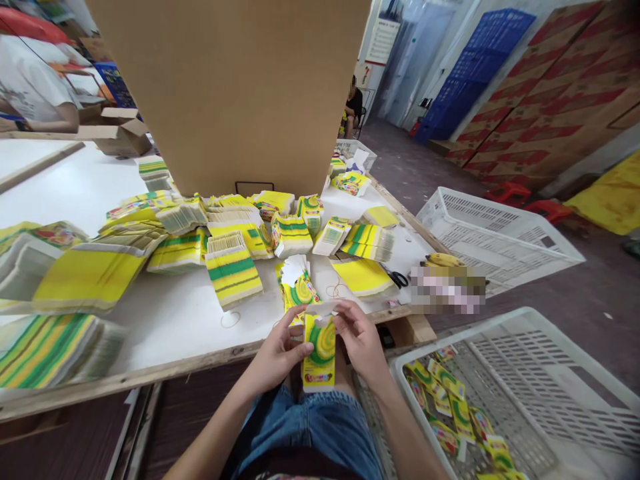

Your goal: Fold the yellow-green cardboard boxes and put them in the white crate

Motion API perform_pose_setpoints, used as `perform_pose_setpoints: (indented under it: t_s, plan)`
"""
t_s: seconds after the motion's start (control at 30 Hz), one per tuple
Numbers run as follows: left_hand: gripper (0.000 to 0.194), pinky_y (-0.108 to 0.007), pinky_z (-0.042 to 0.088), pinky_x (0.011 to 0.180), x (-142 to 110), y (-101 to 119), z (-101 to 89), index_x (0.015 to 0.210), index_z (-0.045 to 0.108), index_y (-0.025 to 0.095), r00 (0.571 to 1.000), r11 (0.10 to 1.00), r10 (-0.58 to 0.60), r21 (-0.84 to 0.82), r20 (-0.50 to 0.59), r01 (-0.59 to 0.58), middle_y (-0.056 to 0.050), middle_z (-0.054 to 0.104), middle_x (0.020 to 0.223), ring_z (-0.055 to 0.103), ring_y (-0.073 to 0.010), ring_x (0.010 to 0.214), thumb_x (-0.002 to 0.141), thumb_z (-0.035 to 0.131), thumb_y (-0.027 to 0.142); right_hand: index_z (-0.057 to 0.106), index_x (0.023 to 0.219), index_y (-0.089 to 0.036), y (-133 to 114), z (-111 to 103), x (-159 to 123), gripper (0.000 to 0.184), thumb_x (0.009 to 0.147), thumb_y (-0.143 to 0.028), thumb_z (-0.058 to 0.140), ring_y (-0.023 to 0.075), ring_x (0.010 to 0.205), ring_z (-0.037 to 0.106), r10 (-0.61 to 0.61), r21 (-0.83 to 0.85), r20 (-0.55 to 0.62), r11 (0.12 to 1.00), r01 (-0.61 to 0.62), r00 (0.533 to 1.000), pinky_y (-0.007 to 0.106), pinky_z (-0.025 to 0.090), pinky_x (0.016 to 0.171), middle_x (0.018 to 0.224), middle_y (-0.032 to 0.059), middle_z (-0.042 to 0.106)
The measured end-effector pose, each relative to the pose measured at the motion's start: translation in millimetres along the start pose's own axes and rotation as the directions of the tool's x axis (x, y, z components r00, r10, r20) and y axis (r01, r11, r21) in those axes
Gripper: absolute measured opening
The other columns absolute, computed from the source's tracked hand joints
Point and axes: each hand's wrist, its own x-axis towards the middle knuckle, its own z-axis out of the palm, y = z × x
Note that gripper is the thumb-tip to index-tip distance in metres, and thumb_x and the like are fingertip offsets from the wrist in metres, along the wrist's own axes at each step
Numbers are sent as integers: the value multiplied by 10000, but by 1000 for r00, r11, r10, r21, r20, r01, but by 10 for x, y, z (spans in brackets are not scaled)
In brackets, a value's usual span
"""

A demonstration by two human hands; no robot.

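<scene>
A small yellow paper box (319, 363) with a green swirl print is held upright over my lap, at the table's front edge. My left hand (281, 353) grips its left side, thumb on the front face. At the upper right, my right hand (361, 337) pinches its white top flap between thumb and fingers. Just behind my hands lies a loose pile of similar printed boxes (303, 287), partly hidden by them. Bundled stacks of flat yellow and green cartons (234, 270) stand behind on the white table (173, 327).
A large cardboard box (230, 93) blocks the view ahead. At right, a white crate (505, 413) contains several printed boxes; another white crate (500, 227) stands beyond. Black scissors (399, 278) and a rubber band (231, 320) lie on the table. A person (37, 87) sits at far left.
</scene>
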Motion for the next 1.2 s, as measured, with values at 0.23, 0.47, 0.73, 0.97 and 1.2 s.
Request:
perform_pose_setpoints:
  t_s: [0.23, 0.47, 0.73, 0.97, 1.2]
  plan:
    - [565, -336, 543, 789, 8, -28, 40, 1352, 410, 238, 998, 982, 19, 186, -67, -6, -124, 664, 1180, 686, -240, 949, 842, 647, 289, 639, 1102, -196, -85, -80, 7, 345, 797, -355, 663, 122, 544, 487, 173, -128, 158, 980, -154, 972, 229, 395, 529, 638, -46, 571]
    - [589, -354, 525, 858, -21, 40, 104, 1365, 409, 246, 999, 990, -9, 143, -44, 15, -129, 662, 1208, 651, -262, 1061, 836, 655, 319, 567, 1054, -230, -130, 8, 1, 305, 760, -247, 646, 130, 464, 441, 186, -376, 94, 916, -138, 978, 229, 316, 507, 481, -114, 468]
    - [561, -308, 550, 737, 38, 11, 129, 1226, 469, 211, 998, 1000, -22, 10, -63, 23, -84, 728, 986, 714, -215, 815, 747, 759, 251, 653, 1025, -194, 16, 19, -59, 259, 855, -383, 603, 149, 604, 533, 73, -251, 18, 966, -66, 997, 253, 418, 580, 716, -2, 622]
    - [555, -422, 515, 934, 94, -119, 226, 1341, 422, 246, 996, 966, 74, 253, -58, -56, -109, 702, 1132, 672, -260, 1047, 835, 650, 263, 644, 938, -196, -191, -382, -263, 217, 851, -392, 610, 213, 779, 579, -81, -455, -236, 890, -36, 968, 338, 463, 733, 880, 68, 657]
    - [410, -591, 74, 1179, 216, -185, -109, 1261, 559, 209, 935, 516, 314, 856, -165, -22, -132, 599, 1342, 437, -304, 1354, 851, 568, 197, 684, 1007, -161, -257, -832, -254, 371, 824, -480, 635, 295, 967, 561, -425, -839, -323, 542, -48, 846, 448, 376, 914, 998, 137, 664]
